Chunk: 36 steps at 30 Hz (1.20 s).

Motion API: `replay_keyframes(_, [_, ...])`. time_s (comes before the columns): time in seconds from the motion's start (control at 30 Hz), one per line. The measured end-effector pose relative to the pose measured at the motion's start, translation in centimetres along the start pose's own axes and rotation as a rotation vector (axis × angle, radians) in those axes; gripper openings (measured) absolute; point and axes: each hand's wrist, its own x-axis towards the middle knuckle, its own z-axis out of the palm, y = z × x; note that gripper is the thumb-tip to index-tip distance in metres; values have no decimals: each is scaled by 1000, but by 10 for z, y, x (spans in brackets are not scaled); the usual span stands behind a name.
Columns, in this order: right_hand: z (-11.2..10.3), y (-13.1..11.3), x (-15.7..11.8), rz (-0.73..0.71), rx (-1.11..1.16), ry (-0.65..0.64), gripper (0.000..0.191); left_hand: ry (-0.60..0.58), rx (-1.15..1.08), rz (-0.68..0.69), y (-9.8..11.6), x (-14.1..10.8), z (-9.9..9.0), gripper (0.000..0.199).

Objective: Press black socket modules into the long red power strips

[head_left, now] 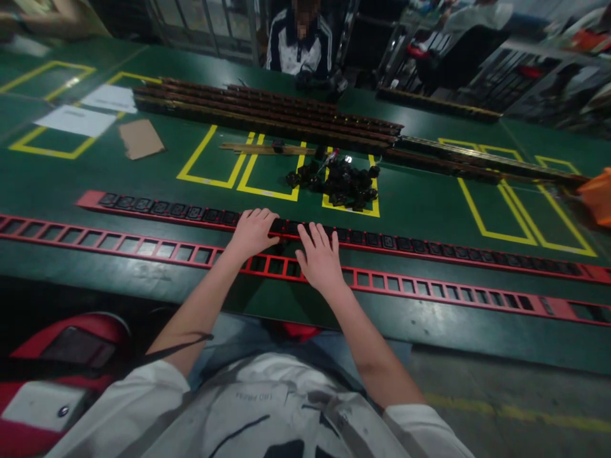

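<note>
A long red strip point(157, 208) lies across the green table, its slots filled with black socket modules point(388, 242). On its middle part rests my left hand point(255, 233), fingers laid over the far side and thumb apart on the near side. Just to the right, my right hand point(321, 256) has its fingers spread, the tips at the same strip. Modules directly under both hands are hidden. Nearer to me runs a second red strip point(415, 286) with open rectangular slots, passing beneath my wrists. Beyond the hands sits a pile of small black parts point(348, 184).
Several long brown-black strips point(267, 114) are stacked at the back. White papers point(74, 121) and a cardboard piece point(141, 138) lie left. Yellow tape outlines mark the table. Another person point(300, 48) sits opposite. An orange object point(596, 197) is at the right edge.
</note>
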Motion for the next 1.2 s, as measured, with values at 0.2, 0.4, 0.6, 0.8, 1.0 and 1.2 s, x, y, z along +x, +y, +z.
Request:
replay_keyframes(0.2, [1, 1, -1, -3, 15, -5, 63, -8, -11, -7, 0, 0, -2, 46])
replay_keyframes(0.4, [0, 1, -1, -11, -13, -8, 61, -15, -21, -11, 0, 0, -1, 45])
replay_keyframes(0.6, [1, 1, -1, -11, -19, 18, 68, 3, -15, -10, -2, 1, 2, 45])
replay_keyframes(0.8, [1, 1, -1, -13, -23, 8, 64, 12, -16, -7, -2, 0, 1, 44])
replay_keyframes(1.0, [2, 2, 0, -22, -28, 5, 58, 10, -34, -13, -2, 1, 2, 48])
replay_keyframes(1.2, [5, 3, 0, -17, -19, 25, 64, 12, -44, -17, -4, 1, 4, 45])
